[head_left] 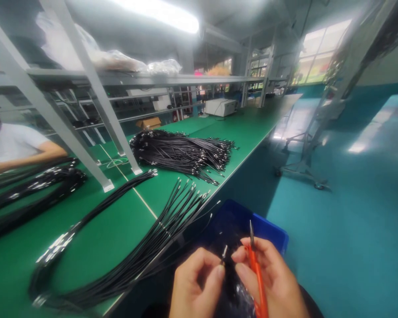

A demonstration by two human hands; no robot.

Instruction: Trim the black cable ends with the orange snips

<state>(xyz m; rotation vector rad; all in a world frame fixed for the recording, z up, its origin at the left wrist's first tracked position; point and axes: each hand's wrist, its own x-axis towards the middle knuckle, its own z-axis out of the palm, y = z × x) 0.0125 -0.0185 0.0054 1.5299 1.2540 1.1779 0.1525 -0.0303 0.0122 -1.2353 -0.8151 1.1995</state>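
Observation:
Between the thumb and finger of my left hand [199, 280] is the end of a black cable, its pale metallic tip [224, 251] pointing up. My right hand [272, 274] is closed around a hand tool with orange handles [259, 282] and a narrow dark metal tip; whether it is pliers or cutters I cannot tell. The two hands are close together but apart, above a blue bin [268, 227]. A looped bundle of black cables [129, 265] lies to the left on the green table, its loose ends fanned out near the edge.
A large pile of black cables [182, 152] lies farther along the green table [99, 247]. Metal shelf posts [96, 84] rise from the tabletop. At left, a person in a white shirt [16, 143] sits by more cable bundles [36, 190]. A wheeled stand [303, 159] is on the floor at right.

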